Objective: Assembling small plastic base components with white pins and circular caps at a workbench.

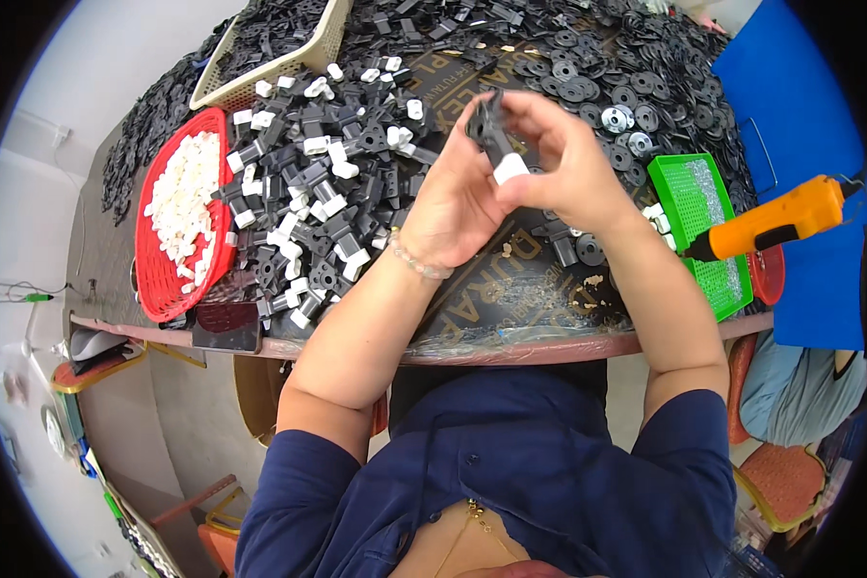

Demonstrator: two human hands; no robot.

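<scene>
Above the middle of the table, a black plastic part point(492, 135) with a white end piece point(511, 169) is held between both my hands. My left hand point(458, 204) supports it from the left, thumb and fingers around its upper black end; a beaded bracelet circles that wrist. From the other side, my right hand point(576, 171) grips the part, with the thumb pressed on the white end. Some fingertips are hidden behind the part. Just left of my hands lies a heap of similar black parts with white ends point(328, 207).
A red basket point(225, 193) of small white pieces sits at left, a cream crate point(260, 79) behind it. Black round discs point(626, 96) cover the far right. An orange electric screwdriver point(775, 222) hangs over a green tray point(684, 207) of small metal pieces.
</scene>
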